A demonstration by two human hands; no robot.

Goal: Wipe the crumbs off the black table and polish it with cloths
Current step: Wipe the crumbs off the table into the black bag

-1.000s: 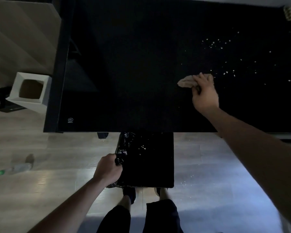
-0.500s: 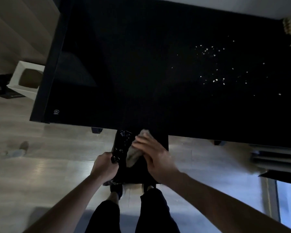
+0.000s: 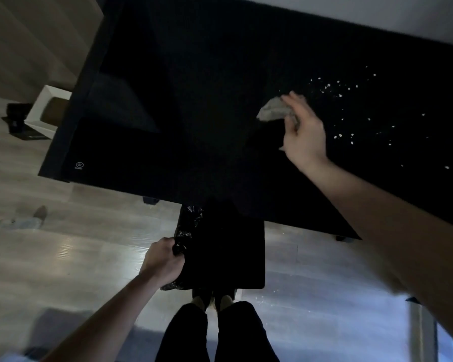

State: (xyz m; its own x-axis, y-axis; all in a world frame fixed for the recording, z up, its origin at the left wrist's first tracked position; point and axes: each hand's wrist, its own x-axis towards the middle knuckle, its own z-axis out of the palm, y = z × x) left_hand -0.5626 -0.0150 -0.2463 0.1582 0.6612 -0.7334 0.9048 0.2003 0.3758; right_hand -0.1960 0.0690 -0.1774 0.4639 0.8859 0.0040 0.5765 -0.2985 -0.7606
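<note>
The right hand (image 3: 305,131) had swung the pinched cloth (image 3: 273,111) back from the bin (image 3: 236,252), which the left hand (image 3: 164,262) gripped at the tabletop's (image 3: 168,100) near edge; long sweeps should best gather the crumbs (image 3: 345,113).

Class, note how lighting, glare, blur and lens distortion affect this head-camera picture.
Head view: dim overall, so the black table swallows detail and only the pale crumbs stand out; glare streaks the floor; the right hand and cloth are slightly motion-blurred; the wide lens bends the table's edges.

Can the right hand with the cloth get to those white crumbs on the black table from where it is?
Probably yes: the right hand holds the cloth just beside the crumbs, with only bare table between.
</note>
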